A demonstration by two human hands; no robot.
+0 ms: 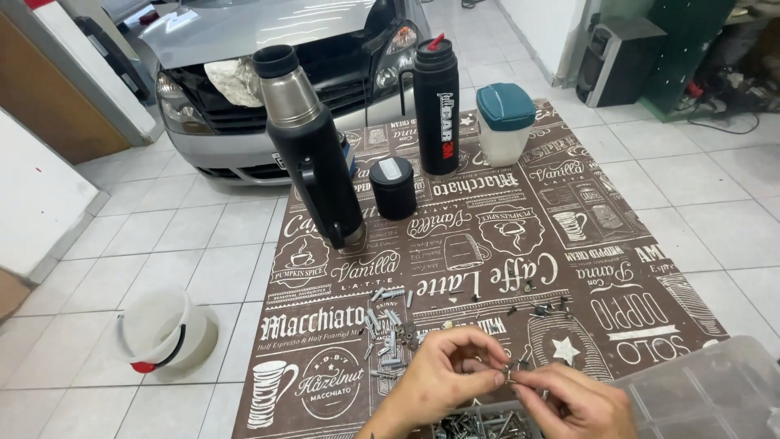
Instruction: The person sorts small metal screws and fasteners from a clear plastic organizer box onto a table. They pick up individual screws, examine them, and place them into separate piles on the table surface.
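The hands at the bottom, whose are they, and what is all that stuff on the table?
They belong to a person wearing a camera on the head, so you look down as they do. The left hand and right hand meet over a brown cloth with coffee pictures, pinching something tiny between the fingertips; it is too small to name. Beside them lie a pile of screws and a clear box with compartments. Farther back stand a big dark flask, a black flask, a small black cup and a jar with a teal lid. Behind is a grey car; a white bucket sits on the floor.
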